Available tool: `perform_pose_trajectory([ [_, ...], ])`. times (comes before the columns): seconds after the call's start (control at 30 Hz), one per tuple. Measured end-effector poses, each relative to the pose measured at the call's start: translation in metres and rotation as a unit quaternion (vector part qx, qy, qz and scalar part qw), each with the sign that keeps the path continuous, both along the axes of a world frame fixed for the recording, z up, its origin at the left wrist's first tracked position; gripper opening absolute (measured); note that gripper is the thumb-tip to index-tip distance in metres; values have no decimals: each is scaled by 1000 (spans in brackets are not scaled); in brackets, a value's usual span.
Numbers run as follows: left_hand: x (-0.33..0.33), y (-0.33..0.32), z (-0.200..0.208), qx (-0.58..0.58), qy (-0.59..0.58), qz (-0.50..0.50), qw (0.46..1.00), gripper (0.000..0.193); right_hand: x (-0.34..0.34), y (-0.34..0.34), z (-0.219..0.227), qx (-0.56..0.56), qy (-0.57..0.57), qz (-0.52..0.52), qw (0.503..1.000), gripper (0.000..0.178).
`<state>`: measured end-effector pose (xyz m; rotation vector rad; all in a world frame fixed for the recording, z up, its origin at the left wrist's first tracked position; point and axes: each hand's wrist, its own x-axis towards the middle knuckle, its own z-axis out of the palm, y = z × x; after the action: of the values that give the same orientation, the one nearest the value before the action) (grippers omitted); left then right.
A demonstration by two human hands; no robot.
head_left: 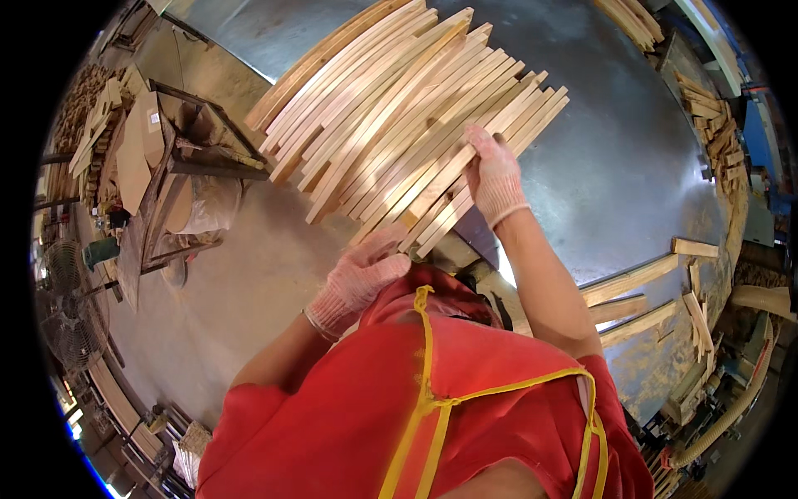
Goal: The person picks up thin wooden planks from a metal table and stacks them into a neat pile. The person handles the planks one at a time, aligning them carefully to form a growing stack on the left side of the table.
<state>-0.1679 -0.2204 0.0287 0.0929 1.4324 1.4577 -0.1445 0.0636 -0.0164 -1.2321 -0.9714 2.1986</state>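
Many long, slightly curved wooden strips (399, 108) lie side by side on a metal tabletop, their near ends jutting past its edge toward me. My right hand (495, 175), in a pale knitted glove, is closed on a wooden strip at the right part of the row, thumb and fingers over its top. Gloved the same way, my left hand (362, 279) is at the near end of the strips. Its fingers curl about a strip's end and its thumb lies apart from them; the fingertips are partly hidden.
The grey metal tabletop (619, 166) extends to the right. Loose wooden pieces (632, 283) lie near its right front edge, and more wood (711, 125) is heaped at far right. A metal-framed stand (195, 158) with cardboard is at left, beside a large fan (71, 303).
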Motion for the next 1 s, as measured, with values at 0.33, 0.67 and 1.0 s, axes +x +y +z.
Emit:
perform_pose_trajectory([
  [0.33, 44, -9, -140, -108, -302, 79, 944, 18, 112, 13, -53, 55, 44, -136, 988, 69],
  [0.67, -35, 63, -51, -73, -41, -125, 989, 51, 52, -41, -56, 16, -138, 107, 985, 93],
  [1.0, -38, 78, -4, 29, -142, -169, 975, 49, 140, -19, -52, -35, 73, -45, 996, 64],
])
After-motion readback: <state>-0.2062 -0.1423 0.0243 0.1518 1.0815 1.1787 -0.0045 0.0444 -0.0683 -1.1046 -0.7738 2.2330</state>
